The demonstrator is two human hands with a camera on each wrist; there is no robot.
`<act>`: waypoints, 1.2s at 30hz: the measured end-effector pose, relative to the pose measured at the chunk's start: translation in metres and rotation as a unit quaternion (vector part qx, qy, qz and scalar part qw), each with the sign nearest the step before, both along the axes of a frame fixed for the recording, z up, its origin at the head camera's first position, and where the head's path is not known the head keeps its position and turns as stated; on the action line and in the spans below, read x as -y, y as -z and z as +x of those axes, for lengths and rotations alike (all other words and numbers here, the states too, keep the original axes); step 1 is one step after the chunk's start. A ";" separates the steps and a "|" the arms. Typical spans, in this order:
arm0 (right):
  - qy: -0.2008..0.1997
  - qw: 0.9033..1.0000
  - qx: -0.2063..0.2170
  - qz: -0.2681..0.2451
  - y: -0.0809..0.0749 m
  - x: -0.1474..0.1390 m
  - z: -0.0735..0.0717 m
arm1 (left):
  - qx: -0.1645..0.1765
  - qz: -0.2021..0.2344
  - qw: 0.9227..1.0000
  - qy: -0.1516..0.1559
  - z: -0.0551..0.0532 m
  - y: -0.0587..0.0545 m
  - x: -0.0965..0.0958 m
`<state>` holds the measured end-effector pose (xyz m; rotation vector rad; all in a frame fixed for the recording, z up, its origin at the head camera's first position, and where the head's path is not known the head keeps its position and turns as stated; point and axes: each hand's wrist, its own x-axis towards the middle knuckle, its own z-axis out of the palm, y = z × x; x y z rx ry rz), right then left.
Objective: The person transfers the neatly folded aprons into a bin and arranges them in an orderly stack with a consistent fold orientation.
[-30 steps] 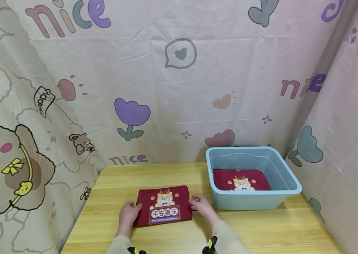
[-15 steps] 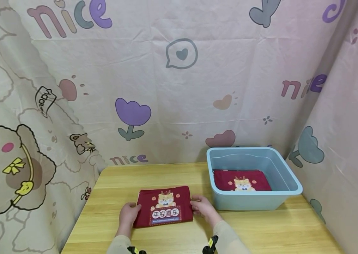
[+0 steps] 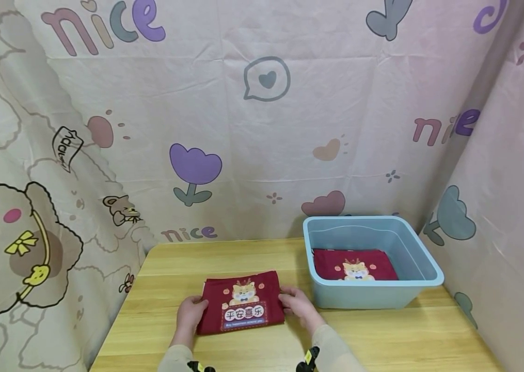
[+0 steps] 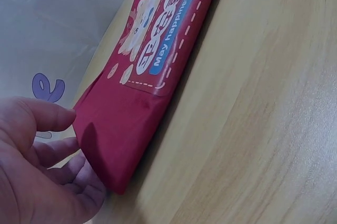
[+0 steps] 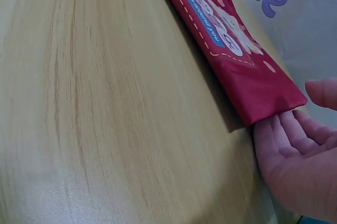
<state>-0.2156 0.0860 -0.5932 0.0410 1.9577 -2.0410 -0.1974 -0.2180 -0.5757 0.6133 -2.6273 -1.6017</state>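
Note:
A folded dark red cloth piece (image 3: 243, 305), printed with a cartoon animal and lettering, lies between the hands in the head view; its exact kind cannot be told. My left hand (image 3: 191, 316) holds its left end. The left wrist view shows that thumb (image 4: 55, 116) at the cloth's edge, with the other fingers curled below. At the opposite end, my right hand (image 3: 300, 307) has its fingers (image 5: 287, 134) partly hidden under the edge, while the thumb stands just apart from the cloth. A similar red cloth (image 3: 373, 263) lies inside the light blue bin (image 3: 364, 295).
The bin stands on the wooden table (image 3: 164, 274), to the right of the hands and near the back. A patterned curtain (image 3: 262, 150) hangs behind the table and along both sides. Small black-and-yellow devices (image 3: 307, 359) sit at the sleeves.
Both hands stay at the two ends of the red cloth. Its far right corner sits slightly higher than half a second ago. The whole view has shifted a little; the bin is unmoved on the table.

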 end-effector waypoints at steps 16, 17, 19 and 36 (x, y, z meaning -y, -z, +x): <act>0.008 0.997 0.023 -0.072 0.003 0.005 0.002 | -0.012 0.070 0.997 -0.010 0.000 0.009 0.000; 0.011 0.997 0.022 -0.075 0.004 0.006 0.002 | -0.016 0.077 0.997 -0.012 0.001 0.009 0.000; 0.017 0.996 0.020 -0.081 0.004 0.006 0.002 | -0.024 0.088 0.996 -0.014 0.001 0.008 0.000; 0.063 0.992 -0.006 -0.107 -0.016 0.008 -0.001 | -0.044 0.219 0.974 -0.031 0.008 -0.020 0.007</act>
